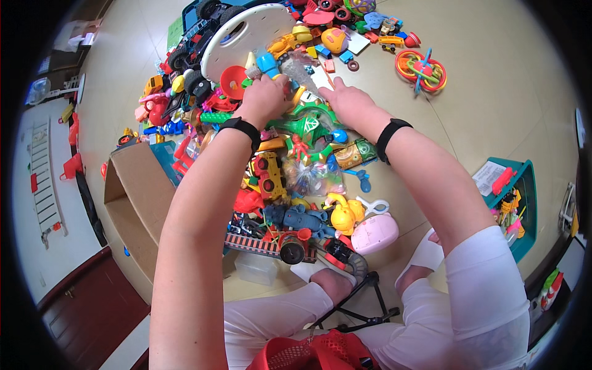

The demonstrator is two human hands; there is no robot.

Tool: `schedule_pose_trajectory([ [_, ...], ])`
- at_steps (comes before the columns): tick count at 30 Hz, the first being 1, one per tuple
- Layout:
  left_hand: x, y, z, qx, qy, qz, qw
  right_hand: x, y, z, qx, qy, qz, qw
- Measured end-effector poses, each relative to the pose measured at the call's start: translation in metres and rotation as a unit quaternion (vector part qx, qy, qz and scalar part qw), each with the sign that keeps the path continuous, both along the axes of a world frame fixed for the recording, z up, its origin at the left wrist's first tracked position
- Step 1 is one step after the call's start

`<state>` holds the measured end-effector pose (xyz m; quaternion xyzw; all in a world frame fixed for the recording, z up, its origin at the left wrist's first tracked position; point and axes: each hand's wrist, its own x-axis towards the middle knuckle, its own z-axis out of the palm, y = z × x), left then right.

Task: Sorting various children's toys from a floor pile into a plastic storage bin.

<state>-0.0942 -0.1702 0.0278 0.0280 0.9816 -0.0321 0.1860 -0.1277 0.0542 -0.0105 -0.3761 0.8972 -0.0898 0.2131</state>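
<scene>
My left hand (pixel 266 99) reaches into the toy pile, fingers bent down among small pieces beside a blue plastic toy (pixel 268 64) and a red funnel-shaped piece (pixel 233 82). Its fingertips are partly hidden, so any grip is unclear. To the right, my right hand (pixel 349 104) is at the edge of a green toy (pixel 307 127) with a leaf emblem. Its thumb and forefinger point towards a thin orange stick (pixel 329 79) and a clear plastic piece (pixel 298 69); whether it grips anything is unclear. A small red figure (pixel 299 147) lies on the green toy.
A white plastic panel (pixel 259 23) leans at the back of the pile. A cardboard box (pixel 143 185) stands left; a teal bin (pixel 525 222) with toys stands right. Nearer me lie a grey elephant toy (pixel 303 219), a pink toy (pixel 375 233) and a track piece (pixel 259 245).
</scene>
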Motion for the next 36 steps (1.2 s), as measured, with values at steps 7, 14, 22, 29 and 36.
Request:
schedule_pose_trajectory([
  [7,-0.007,0.005,-0.008,-0.020,-0.008,-0.028,0.999,0.005,0.000,0.000,-0.004,-0.002,-0.026,1.000],
  [14,-0.009,0.003,-0.019,-0.011,-0.013,-0.082,0.996,-0.008,0.016,-0.009,-0.075,-0.083,-0.082,0.990],
  [22,-0.016,0.023,0.010,0.089,0.012,-0.040,0.995,-0.020,0.033,-0.005,-0.247,-0.474,-0.344,0.772],
  [29,-0.017,0.071,0.060,0.166,0.067,-0.065,0.982,-0.004,0.078,0.062,-0.302,-0.552,-0.354,0.692],
  [36,-0.002,0.176,0.113,0.288,0.020,-0.056,0.956,0.018,0.178,0.134,-0.323,-0.508,-0.385,0.700],
])
